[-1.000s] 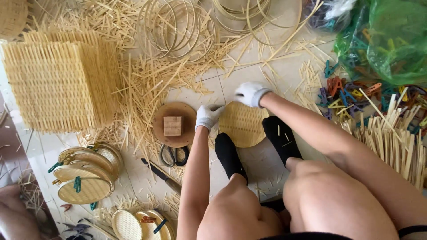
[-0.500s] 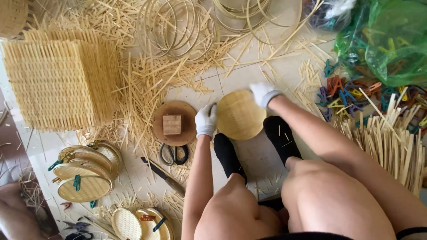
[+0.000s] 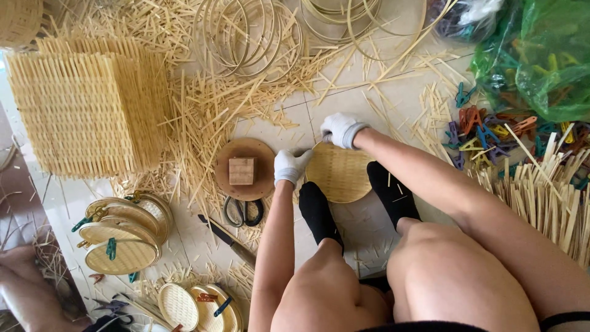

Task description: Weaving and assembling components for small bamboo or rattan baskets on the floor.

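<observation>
Left hand (image 3: 290,167), white glove: fingers closed on the left rim of a round woven bamboo disc (image 3: 339,173). Right hand (image 3: 342,129), white glove: curled at the disc's upper edge, pinching something thin there; what exactly is between the fingers is too small to make out. Disc lies on the tiled floor (image 3: 381,92) between the person's two black-socked feet; its lower and right edges are hidden behind the feet and the right forearm.

Just left of the left hand: round wooden board (image 3: 246,169) with a small wooden block (image 3: 241,171) on it. Below that, scissors (image 3: 243,212) and a dark-handled blade (image 3: 227,237), tip lost in straw.

Further out: stack of square woven mats (image 3: 80,114) upper left; coiled bamboo hoops (image 3: 246,34) at top, partly cut off; loose splints scattered across the floor. Lower left: finished round lids held with clips (image 3: 120,237). Right: coloured clips (image 3: 485,132), green plastic bag (image 3: 541,55), bundle of cut bamboo strips (image 3: 547,203), cut off by the frame.
</observation>
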